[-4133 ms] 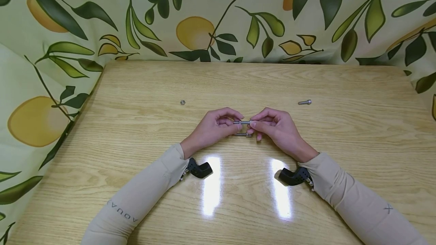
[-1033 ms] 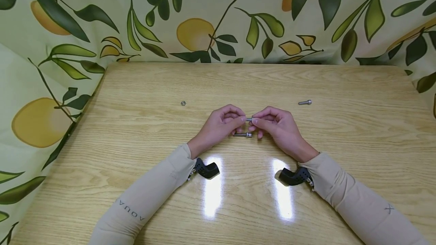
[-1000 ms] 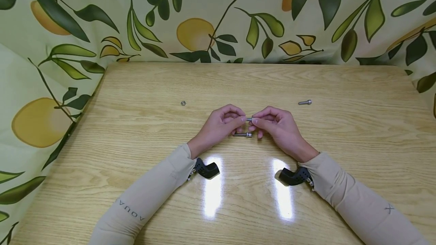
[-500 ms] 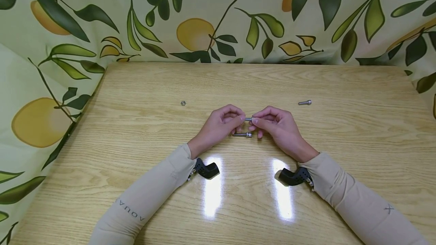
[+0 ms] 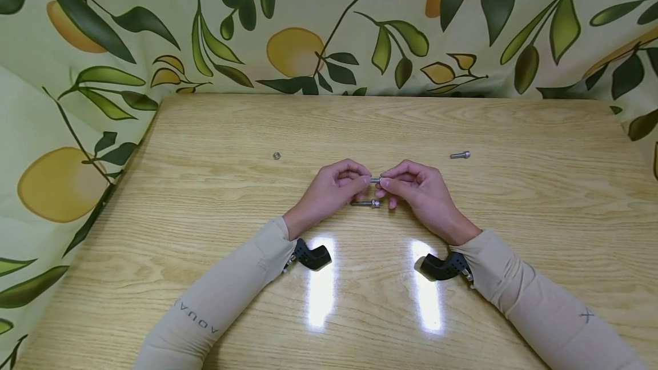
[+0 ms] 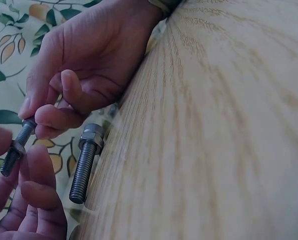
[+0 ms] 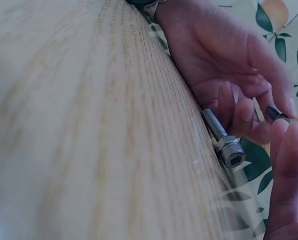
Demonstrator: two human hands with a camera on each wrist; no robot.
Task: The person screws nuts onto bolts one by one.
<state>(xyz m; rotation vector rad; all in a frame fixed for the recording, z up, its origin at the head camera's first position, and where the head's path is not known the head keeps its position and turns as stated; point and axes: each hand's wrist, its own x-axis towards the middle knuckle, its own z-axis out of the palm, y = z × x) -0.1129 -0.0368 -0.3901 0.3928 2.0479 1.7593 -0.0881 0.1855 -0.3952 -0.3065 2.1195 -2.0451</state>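
Observation:
My right hand [image 5: 418,190] pinches the head end of a metal bolt [image 6: 24,132] between thumb and fingers. On the bolt's threaded shank sits a hex nut [image 6: 17,148], which the thumb and fingers of my left hand [image 5: 336,184] pinch. From the head view the bolt lies level between the hands, a short length of thread showing and the nut covered by fingertips. Just below on the table, a second socket-head bolt [image 5: 362,204] lies on its side with a nut [image 7: 225,143] run up against its head.
A loose nut [image 5: 276,156] lies on the wooden table [image 5: 216,130] at the back left, and a single bolt [image 5: 460,155] at the back right. Fruit-patterned cloth [image 5: 329,27] hangs behind the table. A black wrist camera [image 5: 313,257] is strapped under the left sleeve.
Since about four seconds ago, my left hand has moved right along the bolt; its fingertips now cover the nut, nearer the right hand. Over the last second its fingers shift only slightly.

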